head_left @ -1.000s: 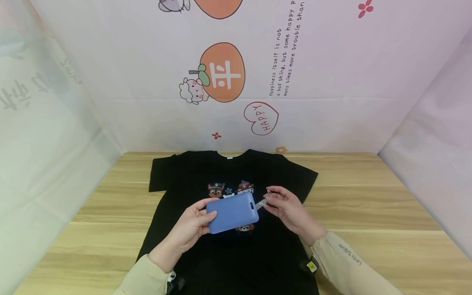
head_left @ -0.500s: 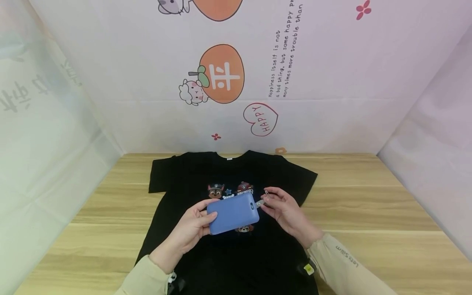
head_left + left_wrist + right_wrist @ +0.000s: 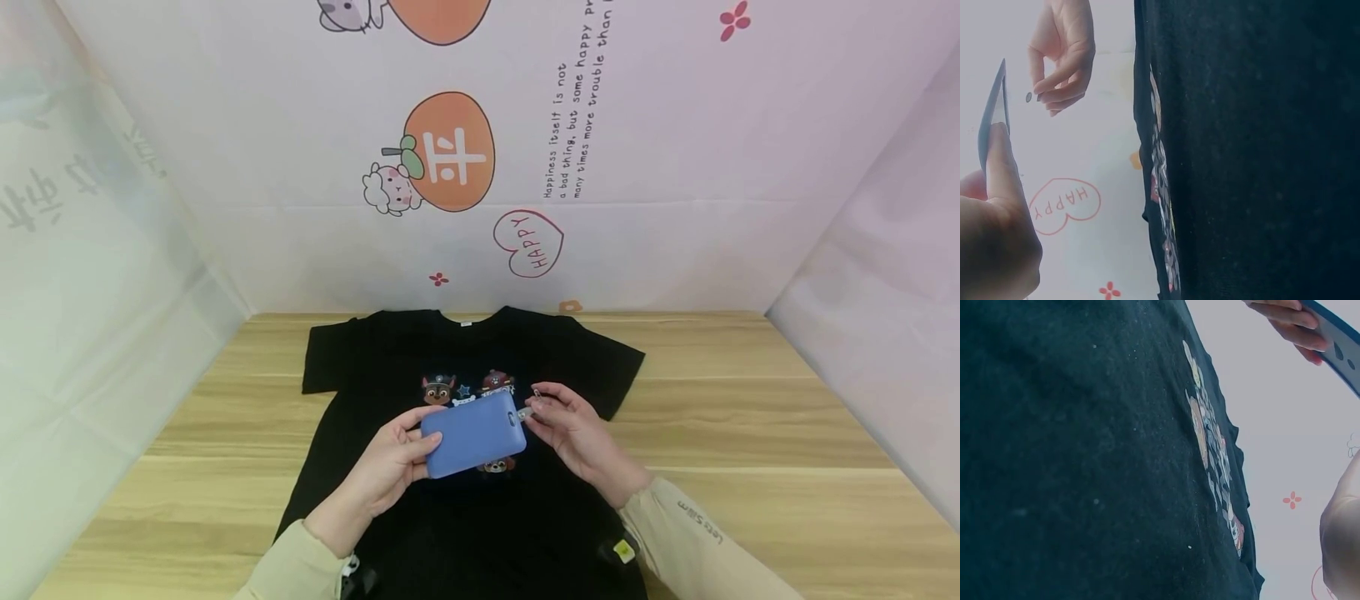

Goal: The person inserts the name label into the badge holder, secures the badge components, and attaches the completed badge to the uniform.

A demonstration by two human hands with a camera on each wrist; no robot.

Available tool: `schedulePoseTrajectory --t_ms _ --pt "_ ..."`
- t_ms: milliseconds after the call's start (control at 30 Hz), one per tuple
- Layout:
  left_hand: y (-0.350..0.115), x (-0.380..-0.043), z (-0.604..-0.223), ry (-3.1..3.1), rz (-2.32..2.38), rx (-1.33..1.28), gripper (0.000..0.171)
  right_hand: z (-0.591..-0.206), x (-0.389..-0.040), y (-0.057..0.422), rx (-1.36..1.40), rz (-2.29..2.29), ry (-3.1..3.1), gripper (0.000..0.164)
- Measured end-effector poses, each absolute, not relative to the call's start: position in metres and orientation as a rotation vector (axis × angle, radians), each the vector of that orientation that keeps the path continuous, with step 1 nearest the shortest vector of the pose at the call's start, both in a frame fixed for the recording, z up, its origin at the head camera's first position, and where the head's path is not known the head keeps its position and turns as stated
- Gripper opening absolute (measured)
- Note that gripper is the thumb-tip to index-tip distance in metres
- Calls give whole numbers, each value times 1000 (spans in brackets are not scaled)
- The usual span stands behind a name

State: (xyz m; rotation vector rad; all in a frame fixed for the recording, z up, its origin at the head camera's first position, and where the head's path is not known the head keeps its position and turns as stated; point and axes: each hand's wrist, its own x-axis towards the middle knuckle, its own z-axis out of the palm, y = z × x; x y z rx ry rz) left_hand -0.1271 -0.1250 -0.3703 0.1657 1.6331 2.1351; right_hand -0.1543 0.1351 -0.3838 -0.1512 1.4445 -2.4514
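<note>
A blue badge holder (image 3: 474, 435) is held up over a black T-shirt (image 3: 525, 533), its slotted end toward the right. My left hand (image 3: 378, 467) grips its left end, thumb on the near face. A short clear strap clip (image 3: 524, 412) sits at the slot, and my right hand (image 3: 585, 437) pinches it; a small metal piece shows at the fingertips. In the left wrist view the holder (image 3: 991, 119) appears edge-on in the left hand (image 3: 1000, 237). The right wrist view shows the holder's other face (image 3: 1342, 345), with left fingers curled against it.
The T-shirt lies spread on a wood-grain table (image 3: 750, 417), cartoon dog prints (image 3: 438, 389) on its chest. Behind stands a white printed backdrop (image 3: 675, 167), with pale side sheets (image 3: 97, 292) at left and right.
My right hand has moved slightly left, bringing the strap clip closer into the holder's slot. The left hand and badge holder have stayed nearly still.
</note>
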Motion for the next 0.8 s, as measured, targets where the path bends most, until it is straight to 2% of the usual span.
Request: schedulePoseTrajectory --t_ms 800 --pt "-123 -128 -372 1711 2089 175 45 -372 -152 135 -291 -2488 1300 16"
